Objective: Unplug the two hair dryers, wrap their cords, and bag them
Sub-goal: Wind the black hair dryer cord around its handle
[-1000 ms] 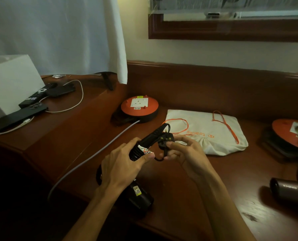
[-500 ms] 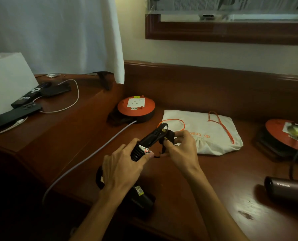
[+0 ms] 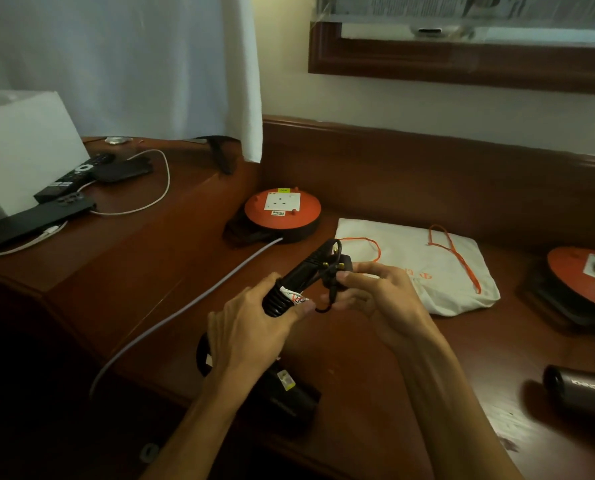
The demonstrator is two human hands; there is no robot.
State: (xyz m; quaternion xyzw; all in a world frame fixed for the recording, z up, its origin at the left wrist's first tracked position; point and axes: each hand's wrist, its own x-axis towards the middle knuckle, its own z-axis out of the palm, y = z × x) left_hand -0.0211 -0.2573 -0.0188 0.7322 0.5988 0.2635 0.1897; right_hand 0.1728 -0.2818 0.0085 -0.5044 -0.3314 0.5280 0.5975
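Hair dryer number one, the black hair dryer (image 3: 289, 393), lay at the near edge of the counter (image 3: 375, 358) under the left hand (image 3: 251, 327), which gripped the handle with the cord (image 3: 282, 296) coiled around it. Over the last second the right hand (image 3: 372, 296) had drawn in closer, pinching the plug (image 3: 337, 271) against the end of the coil. That suggested the wrap was nearly done, the loose end being tucked. The white drawstring bag (image 3: 427, 268) lay flat just beyond the hands, not yet opened. The second hair dryer (image 3: 580, 393) rested at the right, its cord apparently running to the right-hand reel (image 3: 580, 282).
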